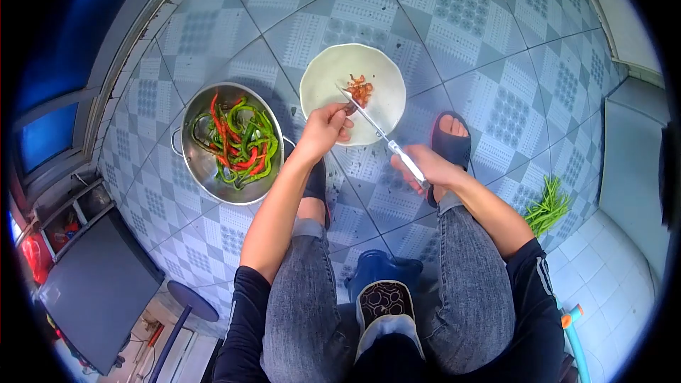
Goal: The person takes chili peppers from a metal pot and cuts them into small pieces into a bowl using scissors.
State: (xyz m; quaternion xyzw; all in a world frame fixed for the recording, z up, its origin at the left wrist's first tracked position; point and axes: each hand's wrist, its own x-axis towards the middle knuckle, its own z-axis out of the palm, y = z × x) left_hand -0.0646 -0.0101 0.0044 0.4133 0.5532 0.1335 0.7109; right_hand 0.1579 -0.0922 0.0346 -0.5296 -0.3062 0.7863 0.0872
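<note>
In my right hand (420, 170) is a pair of scissors (386, 138) with white handles, its blades pointing up and left over a pale round plate (319, 71). The fingers of my left hand (328, 128) pinch a small dark reddish-brown piece (350, 108) close to the scissor blades; its exact kind is hard to make out. Cut orange-red bits (360, 89) lie in a small heap on the plate, just beyond the blades. My left hand is over the plate's near left rim, and my right hand is outside its lower right side.
A metal pot (202, 181) holding red and green chili peppers (241, 138) stands on the tiled floor (369, 191) to the left. Green stalks (547, 207) lie at the right. My sandaled feet flank the plate's near side, with a blue stool (365, 266) between my legs.
</note>
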